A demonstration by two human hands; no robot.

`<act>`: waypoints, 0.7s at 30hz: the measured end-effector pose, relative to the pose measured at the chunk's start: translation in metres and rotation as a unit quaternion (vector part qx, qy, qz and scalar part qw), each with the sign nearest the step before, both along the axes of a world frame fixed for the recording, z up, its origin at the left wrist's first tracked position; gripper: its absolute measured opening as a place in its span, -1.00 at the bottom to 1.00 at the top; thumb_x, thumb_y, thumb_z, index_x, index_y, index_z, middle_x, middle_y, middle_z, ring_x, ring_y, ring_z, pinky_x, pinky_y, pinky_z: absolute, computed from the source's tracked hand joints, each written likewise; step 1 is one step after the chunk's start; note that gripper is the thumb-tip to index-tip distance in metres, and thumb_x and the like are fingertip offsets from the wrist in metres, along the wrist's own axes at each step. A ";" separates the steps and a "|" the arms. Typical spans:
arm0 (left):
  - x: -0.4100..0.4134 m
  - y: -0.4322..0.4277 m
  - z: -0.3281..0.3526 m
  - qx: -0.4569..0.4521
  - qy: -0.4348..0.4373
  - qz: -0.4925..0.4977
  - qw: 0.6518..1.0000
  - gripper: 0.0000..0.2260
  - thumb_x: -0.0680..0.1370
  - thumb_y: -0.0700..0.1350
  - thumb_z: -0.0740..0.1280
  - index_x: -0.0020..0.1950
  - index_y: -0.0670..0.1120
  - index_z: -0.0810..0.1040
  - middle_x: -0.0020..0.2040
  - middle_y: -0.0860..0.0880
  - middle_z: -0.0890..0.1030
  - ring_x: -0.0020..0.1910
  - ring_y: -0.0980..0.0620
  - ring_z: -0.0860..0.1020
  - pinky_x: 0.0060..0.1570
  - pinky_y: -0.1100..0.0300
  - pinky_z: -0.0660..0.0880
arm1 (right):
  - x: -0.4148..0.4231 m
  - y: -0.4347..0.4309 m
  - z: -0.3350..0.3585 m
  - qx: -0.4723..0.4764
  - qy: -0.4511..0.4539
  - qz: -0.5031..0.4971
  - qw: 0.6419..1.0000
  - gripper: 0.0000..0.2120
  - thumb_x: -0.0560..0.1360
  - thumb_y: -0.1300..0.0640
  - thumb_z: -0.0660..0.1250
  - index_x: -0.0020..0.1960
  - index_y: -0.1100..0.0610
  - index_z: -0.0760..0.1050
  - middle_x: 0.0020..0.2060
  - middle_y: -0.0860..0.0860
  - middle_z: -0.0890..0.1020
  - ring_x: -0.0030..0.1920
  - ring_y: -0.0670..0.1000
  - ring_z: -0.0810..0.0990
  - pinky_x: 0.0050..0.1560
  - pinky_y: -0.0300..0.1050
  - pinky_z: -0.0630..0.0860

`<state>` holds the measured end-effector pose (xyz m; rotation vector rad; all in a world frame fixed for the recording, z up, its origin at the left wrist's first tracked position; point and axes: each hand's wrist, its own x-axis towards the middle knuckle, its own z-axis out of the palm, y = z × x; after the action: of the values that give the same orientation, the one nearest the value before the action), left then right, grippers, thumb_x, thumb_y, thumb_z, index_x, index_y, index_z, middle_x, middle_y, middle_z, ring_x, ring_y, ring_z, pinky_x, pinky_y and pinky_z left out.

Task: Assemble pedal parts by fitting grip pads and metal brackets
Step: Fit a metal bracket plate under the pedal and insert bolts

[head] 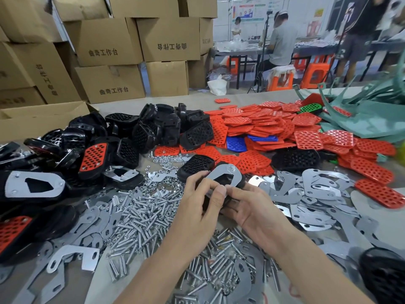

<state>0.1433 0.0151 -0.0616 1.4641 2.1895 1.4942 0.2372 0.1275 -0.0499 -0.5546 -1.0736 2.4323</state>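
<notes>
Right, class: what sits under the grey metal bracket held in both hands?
A black plastic pedal body shows through the cut-out of the grey metal bracket. The left hand and right hand cover its lower end, hiding the rest.

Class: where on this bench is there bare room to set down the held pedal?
Bare table runs along the far edge, between the cardboard boxes and the black pedal bodies. Around the left hand and right hand holding the pedal, bolts, metal brackets and red grip pads cover it.
</notes>
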 end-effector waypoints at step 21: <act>-0.064 -0.018 0.003 -0.255 0.150 0.242 0.924 -0.65 0.68 0.12 0.04 0.22 0.02 0.53 0.17 0.05 0.55 0.12 0.08 0.42 0.25 0.07 0.41 | -0.005 0.013 -0.010 -0.030 0.048 -0.027 0.998 -0.66 0.59 0.38 0.28 0.36 0.32 0.50 0.18 0.22 0.71 0.16 0.19 0.72 0.01 -0.02 0.70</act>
<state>0.0790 -0.0026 -0.0587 1.0754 2.9841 0.6889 0.2327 0.1409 -0.0601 -0.4732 -0.9370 2.4245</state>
